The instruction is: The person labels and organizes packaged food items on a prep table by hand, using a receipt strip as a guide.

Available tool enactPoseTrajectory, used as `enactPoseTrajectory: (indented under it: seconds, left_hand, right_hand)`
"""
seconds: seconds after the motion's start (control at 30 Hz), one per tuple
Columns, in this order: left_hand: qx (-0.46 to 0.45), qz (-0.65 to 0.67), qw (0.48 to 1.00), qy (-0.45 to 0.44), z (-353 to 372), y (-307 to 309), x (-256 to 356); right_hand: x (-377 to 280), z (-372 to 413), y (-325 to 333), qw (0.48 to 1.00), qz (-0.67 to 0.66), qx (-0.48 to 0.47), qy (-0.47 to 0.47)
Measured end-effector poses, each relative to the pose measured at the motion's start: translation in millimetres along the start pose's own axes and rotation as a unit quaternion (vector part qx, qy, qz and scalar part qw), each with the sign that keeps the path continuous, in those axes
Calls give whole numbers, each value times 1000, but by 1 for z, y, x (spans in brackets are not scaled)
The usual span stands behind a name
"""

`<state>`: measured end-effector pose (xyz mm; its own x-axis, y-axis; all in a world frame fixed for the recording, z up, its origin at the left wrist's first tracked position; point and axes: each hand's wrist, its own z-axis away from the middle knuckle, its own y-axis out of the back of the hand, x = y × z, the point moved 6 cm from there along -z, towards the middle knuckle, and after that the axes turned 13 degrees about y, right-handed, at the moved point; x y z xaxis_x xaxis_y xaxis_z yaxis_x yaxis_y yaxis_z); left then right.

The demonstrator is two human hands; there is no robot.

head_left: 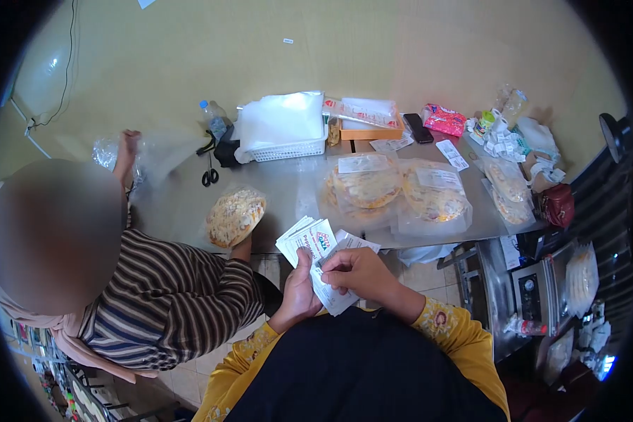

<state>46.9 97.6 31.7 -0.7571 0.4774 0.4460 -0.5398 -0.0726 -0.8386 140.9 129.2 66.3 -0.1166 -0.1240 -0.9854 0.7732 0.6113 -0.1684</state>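
Note:
A fanned stack of printed pizza labels [321, 239] rests in my left hand [297, 294], its thumb pressed over the front. My right hand [367, 276] is closed in a pinch at the stack's right side, on a label whose edge is partly hidden by the fingers. Both hands are just in front of the table's near edge. Beyond them lie bagged pizzas: one stack [364, 186] and another bagged pizza [435, 200], each with a white label on top.
At my left, a co-worker in a striped sleeve [183, 295] holds a pizza [235, 216] and lifts a clear plastic bag [163, 151]. Scissors [209, 172], a white basket [288, 149], a phone [418, 129] and a pink packet [444, 119] are on the metal table [176, 211].

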Motion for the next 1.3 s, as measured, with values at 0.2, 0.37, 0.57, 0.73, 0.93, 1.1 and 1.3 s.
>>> enactPoseTrajectory:
  seconds: [0.2, 0.37, 0.57, 0.73, 0.93, 1.1, 1.3]
  left_hand:
    - [50, -19, 998, -20, -23, -14, -21]
    - [66, -22, 995, -67, -42, -21, -35]
    - [96, -44, 990, -96, -55, -39, -43]
    - [124, -36, 983, -127, -64, -33, -47]
    - [148, -60, 973, -166, -60, -27, -38]
    - [123, 7, 983, -133, -47, -14, -28]
    - [76, 45, 992, -93, -25, -7, -12]
  right_hand:
    - [2, 4, 33, 999, 25, 14, -23]
    - [-13, 8, 60, 996, 78, 15, -38]
    - [-14, 6, 83, 994, 113, -7, 1]
    - [-10, 0, 90, 987, 147, -5, 61]
    - [0, -13, 82, 984, 163, -16, 73]
    - [-7, -22, 70, 957, 278, -54, 60]
    - [-3, -16, 64, 942, 324, 24, 82]
